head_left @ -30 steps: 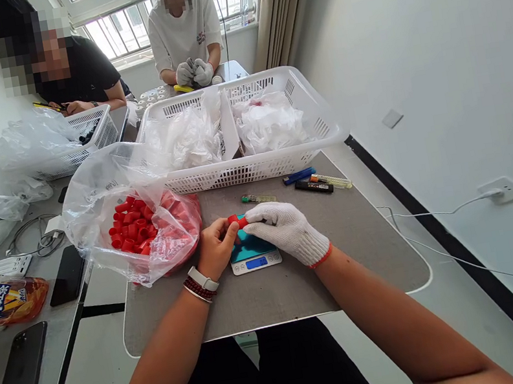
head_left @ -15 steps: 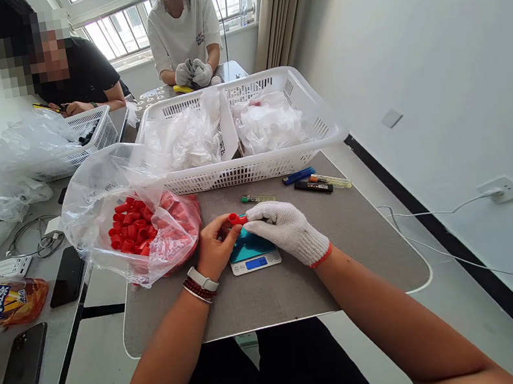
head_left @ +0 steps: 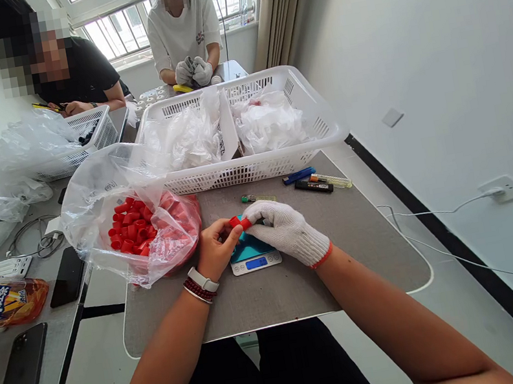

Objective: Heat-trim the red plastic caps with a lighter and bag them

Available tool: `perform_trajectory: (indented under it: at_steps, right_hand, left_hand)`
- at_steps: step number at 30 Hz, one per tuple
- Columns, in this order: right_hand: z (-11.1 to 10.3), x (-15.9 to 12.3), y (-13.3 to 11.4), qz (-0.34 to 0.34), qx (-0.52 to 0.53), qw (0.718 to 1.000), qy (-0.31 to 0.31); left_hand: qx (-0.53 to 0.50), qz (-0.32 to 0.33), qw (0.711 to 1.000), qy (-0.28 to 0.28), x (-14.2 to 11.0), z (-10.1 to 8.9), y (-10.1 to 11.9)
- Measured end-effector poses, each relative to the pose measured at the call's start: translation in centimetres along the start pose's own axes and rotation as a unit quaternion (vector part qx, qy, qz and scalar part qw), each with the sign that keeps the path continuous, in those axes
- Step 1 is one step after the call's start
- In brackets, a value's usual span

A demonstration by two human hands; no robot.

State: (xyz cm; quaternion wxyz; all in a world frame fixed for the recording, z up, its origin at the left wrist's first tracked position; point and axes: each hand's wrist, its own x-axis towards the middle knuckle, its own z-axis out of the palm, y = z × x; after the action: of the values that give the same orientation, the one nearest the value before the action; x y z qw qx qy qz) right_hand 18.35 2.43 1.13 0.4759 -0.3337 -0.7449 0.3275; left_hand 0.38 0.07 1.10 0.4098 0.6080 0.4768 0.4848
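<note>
Pinching a red plastic cap (head_left: pixel 240 222) between them, the bare left hand (head_left: pixel 217 249) and the white-gloved right hand (head_left: pixel 286 233) each form a closed grip just above a digital scale (head_left: pixel 255 262). The cap's long axis lies roughly level, running across from one hand to the other. The near edge of the grey surface (head_left: pixel 371 264) passes under the forearms, and its right edge stands well apart from the glove. A clear plastic bag (head_left: pixel 98 244) of red caps sits just left of the left hand. Farther on, lighters (head_left: pixel 313 187) lie before a white plastic basket (head_left: pixel 253 171).
</note>
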Motion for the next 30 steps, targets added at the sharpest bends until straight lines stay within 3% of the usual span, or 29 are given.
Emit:
perform_trajectory:
  at_steps: [7,13,20,30]
  right_hand:
    - [0.12,-0.08,0.12,-0.023,0.039,0.999,0.000]
    - [0.12,-0.18,0.17,-0.021,0.006,1.000,0.011]
    - [0.05,-0.16,0.25,-0.016,0.015,1.000,-0.005]
    - [-0.29,0.23,0.16,-0.042,0.035,0.998,-0.012]
  left_hand:
    - [0.027,0.037,0.999,-0.008,-0.02,0.10,-0.20]
    - [0.048,0.078,0.996,0.015,0.06,0.21,-0.42]
    - [0.051,0.066,0.996,0.032,0.00,0.24,-0.40]
    - [0.092,0.043,0.994,-0.036,-0.25,-0.15,0.00]
